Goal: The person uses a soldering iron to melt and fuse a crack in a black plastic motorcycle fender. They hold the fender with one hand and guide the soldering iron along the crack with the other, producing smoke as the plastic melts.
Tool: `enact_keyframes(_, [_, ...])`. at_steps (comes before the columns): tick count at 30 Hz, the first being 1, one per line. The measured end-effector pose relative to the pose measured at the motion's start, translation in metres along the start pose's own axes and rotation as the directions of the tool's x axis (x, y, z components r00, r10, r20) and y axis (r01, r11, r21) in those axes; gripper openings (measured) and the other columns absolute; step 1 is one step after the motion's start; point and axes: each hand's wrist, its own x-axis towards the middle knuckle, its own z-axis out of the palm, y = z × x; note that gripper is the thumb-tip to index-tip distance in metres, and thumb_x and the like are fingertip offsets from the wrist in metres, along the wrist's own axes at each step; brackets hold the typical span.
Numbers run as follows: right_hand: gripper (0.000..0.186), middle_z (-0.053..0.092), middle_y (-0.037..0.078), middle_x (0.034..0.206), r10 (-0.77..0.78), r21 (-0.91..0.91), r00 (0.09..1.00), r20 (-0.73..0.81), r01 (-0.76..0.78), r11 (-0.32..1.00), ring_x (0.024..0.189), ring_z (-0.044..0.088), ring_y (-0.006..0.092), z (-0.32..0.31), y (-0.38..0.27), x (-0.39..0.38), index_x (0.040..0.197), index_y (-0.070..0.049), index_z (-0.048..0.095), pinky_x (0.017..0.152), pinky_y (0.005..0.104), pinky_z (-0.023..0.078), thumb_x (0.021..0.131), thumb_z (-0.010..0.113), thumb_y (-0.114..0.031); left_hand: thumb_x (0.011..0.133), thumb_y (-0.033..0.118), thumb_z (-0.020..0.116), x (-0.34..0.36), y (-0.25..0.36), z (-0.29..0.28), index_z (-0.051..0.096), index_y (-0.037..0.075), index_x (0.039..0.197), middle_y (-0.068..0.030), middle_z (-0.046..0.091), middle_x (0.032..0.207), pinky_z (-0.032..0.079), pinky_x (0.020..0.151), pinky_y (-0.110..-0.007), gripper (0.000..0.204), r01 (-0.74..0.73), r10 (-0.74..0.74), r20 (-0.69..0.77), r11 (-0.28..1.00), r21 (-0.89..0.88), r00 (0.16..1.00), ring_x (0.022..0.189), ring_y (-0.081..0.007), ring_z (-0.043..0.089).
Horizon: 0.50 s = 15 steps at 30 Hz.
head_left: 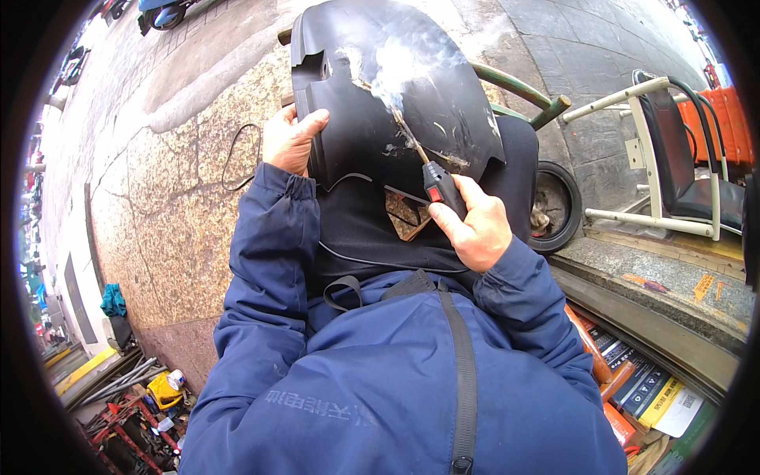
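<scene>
A curved black plastic panel [348,131] rests across my lap, with pale scuffs and ragged whitish patches on its face. My left hand [290,142] grips its left edge, thumb on top and fingers mostly hidden underneath. In my right hand [481,229] is a soldering iron [438,182] with a black handle and a red switch. Its metal shaft points up and away from me, the tip at the damaged middle of the panel. White smoke [400,67] rises from around the tip and veils part of the surface beyond.
Green poles [514,83] stick out behind the panel. To the right are a tyre [566,207] and a metal-framed chair [671,150] with black padding. Tools and a yellow object [165,389] crowd the lower left. A thin black cable [229,162] lies on the paving.
</scene>
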Motion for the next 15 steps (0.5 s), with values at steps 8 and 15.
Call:
enact_keyframes(8, [0.041, 0.072, 0.018, 0.086, 0.016, 0.013, 1.000, 0.008, -0.016, 1.000, 0.075, 0.070, 0.0228, -0.0010, -0.0019, -0.0007, 0.126, 0.004, 0.062, 0.074, 0.0347, 0.055, 0.094, 0.073, -0.019, 0.089, 0.001, 0.076, 0.0008, -0.0008, -0.0011, 0.068, -0.008, 0.119, -0.0104, 0.074, 0.102, 0.059, 0.077, -0.030, 0.032, -0.003, 0.003, 0.000, 1.000, 0.007, 1.000, 0.083, -0.0161, 0.071])
enact_keyframes(15, [0.040, 0.072, 0.018, 0.086, 0.011, 0.006, 1.000, 0.014, -0.011, 1.000, 0.075, 0.070, 0.0233, -0.0016, -0.0014, -0.0007, 0.125, 0.004, 0.063, 0.074, 0.0347, 0.054, 0.094, 0.073, -0.019, 0.089, 0.001, 0.076, 0.0014, -0.0001, -0.0009, 0.068, -0.007, 0.117, -0.0094, 0.074, 0.100, 0.058, 0.076, -0.029, 0.030, -0.003, 0.003, 0.005, 1.000, 0.010, 1.000, 0.082, -0.0153, 0.070])
